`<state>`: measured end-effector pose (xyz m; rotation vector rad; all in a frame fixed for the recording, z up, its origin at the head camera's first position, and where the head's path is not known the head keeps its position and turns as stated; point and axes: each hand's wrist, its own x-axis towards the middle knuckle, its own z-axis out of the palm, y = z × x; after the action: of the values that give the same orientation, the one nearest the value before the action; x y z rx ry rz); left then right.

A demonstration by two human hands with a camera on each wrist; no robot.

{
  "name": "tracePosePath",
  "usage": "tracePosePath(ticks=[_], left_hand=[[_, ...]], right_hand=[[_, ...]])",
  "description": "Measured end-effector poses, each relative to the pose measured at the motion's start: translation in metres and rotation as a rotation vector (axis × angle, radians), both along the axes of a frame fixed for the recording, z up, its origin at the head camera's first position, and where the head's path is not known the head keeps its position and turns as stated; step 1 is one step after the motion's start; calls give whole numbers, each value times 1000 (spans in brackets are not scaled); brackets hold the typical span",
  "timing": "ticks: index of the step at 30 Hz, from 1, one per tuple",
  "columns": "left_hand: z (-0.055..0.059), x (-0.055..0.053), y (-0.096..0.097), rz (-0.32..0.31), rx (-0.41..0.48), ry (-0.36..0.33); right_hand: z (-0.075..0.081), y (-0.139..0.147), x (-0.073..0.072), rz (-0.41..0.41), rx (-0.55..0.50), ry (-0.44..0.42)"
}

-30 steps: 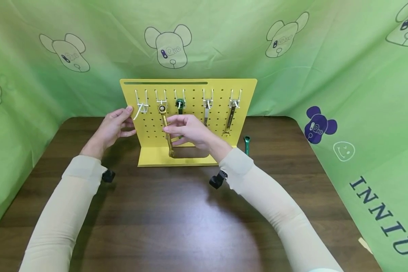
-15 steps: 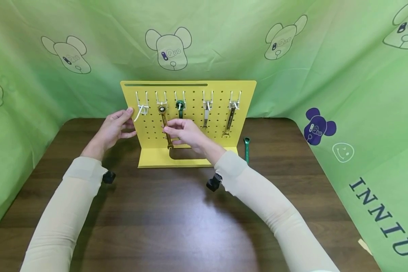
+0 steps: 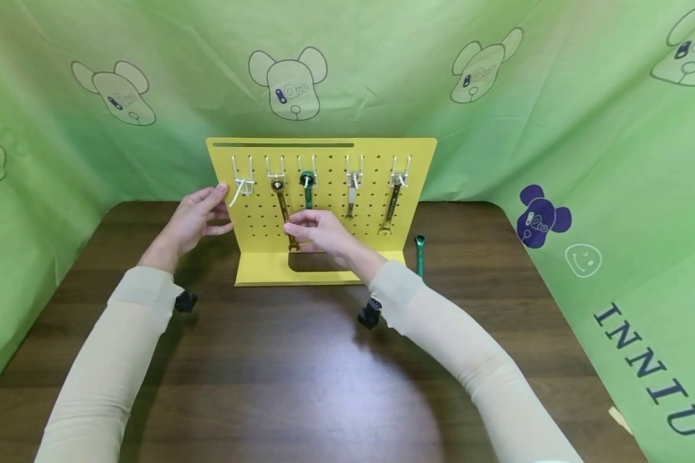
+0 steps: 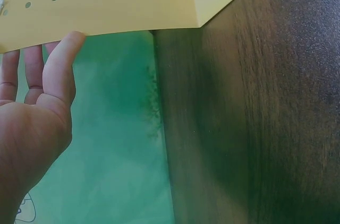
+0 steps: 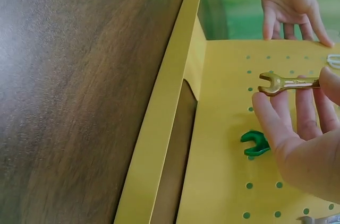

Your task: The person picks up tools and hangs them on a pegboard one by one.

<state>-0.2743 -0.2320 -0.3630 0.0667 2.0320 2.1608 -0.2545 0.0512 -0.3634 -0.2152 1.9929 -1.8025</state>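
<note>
A yellow pegboard [image 3: 260, 273] stands upright on its base. My left hand [image 3: 192, 218] holds its left edge, thumb at the front and fingers behind. My right hand [image 3: 331, 236] pinches the shaft of a gold combination wrench [image 3: 282, 200] between thumb and fingers. The wrench's ring end is at the second hook from the left. Its open end [image 5: 272, 84] points down, close in front of the board. A green wrench [image 3: 308, 190] hangs on the hook beside it, its lower part mostly hidden behind my right hand.
Two silver wrenches, a smaller one [image 3: 351, 196] and a longer one [image 3: 392, 202], hang further right. The leftmost hook [image 3: 242, 186] carries a loose white tie. Another green wrench [image 3: 420, 254] lies on the wooden table [image 3: 301, 373] right of the board. Green printed cloth [image 3: 382, 71] surrounds the table.
The gold wrench's lower end has swung in toward the board. My right hand has slid slightly down along it. The left hand stays at the board's edge.
</note>
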Motion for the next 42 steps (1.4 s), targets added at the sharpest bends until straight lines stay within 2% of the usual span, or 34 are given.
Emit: tracePosePath(ticks=[9, 19, 33, 38, 42], left_hand=[[0, 1, 0, -2, -6, 4], [1, 1, 0, 2, -10, 6], [-2, 0, 0, 0, -13, -1], [-1, 1, 0, 3, -12, -6], [1, 2, 0, 4, -11, -6]], right_hand=[[-7, 0, -4, -3, 7, -93], [-8, -7, -3, -48, 35, -49], [-6, -6, -1, -63, 29, -80], [-2, -4, 2, -25, 19, -78], [5, 3, 7, 46, 35, -46]])
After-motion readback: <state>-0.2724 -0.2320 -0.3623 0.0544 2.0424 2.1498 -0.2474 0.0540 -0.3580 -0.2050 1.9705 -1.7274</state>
